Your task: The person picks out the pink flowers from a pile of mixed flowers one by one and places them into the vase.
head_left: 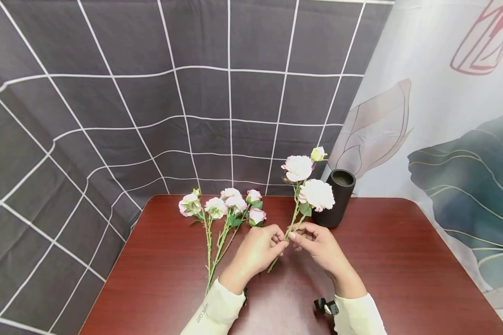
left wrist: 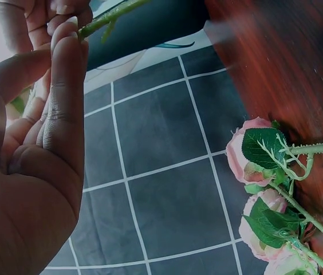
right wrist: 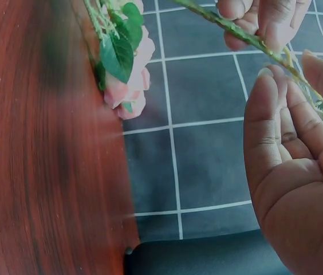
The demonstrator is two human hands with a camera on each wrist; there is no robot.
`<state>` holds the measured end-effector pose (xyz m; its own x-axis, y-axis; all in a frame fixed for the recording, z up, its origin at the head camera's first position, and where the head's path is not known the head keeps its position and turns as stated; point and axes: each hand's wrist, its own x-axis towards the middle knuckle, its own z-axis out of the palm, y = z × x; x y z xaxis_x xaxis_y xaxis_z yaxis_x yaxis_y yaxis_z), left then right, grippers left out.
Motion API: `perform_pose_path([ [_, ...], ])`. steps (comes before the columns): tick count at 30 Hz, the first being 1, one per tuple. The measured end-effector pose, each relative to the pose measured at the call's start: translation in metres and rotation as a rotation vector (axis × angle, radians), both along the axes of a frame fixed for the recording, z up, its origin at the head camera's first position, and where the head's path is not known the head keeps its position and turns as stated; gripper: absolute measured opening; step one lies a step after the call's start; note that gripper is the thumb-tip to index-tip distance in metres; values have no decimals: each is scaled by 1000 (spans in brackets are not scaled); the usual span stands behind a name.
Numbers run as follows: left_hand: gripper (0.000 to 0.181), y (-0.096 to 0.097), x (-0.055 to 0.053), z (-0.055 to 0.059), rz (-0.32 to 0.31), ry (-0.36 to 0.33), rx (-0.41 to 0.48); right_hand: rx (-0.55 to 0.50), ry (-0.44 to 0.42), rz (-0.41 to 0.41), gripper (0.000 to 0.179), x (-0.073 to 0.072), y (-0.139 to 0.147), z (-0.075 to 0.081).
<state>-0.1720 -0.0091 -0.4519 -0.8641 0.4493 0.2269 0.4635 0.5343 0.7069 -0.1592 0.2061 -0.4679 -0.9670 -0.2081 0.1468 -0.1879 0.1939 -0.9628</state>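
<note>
Nearest, pale sleeves (head_left: pixel 218 307) covered both forearms, the left one marked with small dark lettering (head_left: pixel 202 312); a black device (head_left: pixel 326 307) sat at the right wrist. Ahead of them, above the table (head_left: pixel 394 260), the left hand (head_left: pixel 257 249) pinched the spray (head_left: pixel 317 194) by its green stem, thumb against fingertips. The right hand (head_left: pixel 322 246), just beside it, had its thumb and fingers curled round the same spray, close to where the stem forked. The spray slanted up and away between the hands, carrying two full white-pink blooms and a smaller yellowish bud, its cut end poking out below the left hand.

To the left, more flowers (head_left: pixel 236 203) lay on the table, their pink and white heads toward the far edge and stems toward the person. Near the far edge on the right, a black vase (head_left: pixel 337 209) stood upright, partly behind the lower held bloom. Beyond hung a dark cloth (head_left: pixel 255 97) with a white grid and, rightward, a pale cloth (head_left: pixel 436 111) printed with leaves.
</note>
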Motion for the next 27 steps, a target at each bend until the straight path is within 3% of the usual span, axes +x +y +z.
perform_pose_path([
  [7,13,2,0,-2,5,9,-14,49,22,-96,14,2,-4,1],
  [14,12,-1,-4,-4,10,-89,-6,29,22,-138,15,3,-7,3],
  [17,10,-2,-6,-6,-1,-99,-18,27,14,-171,15,4,-6,5],
  [22,6,-4,-8,-8,-14,-20,-56,29,16,-175,16,4,-6,8],
  [27,8,-3,-7,-9,-26,33,-75,3,12,-111,17,4,-6,8],
])
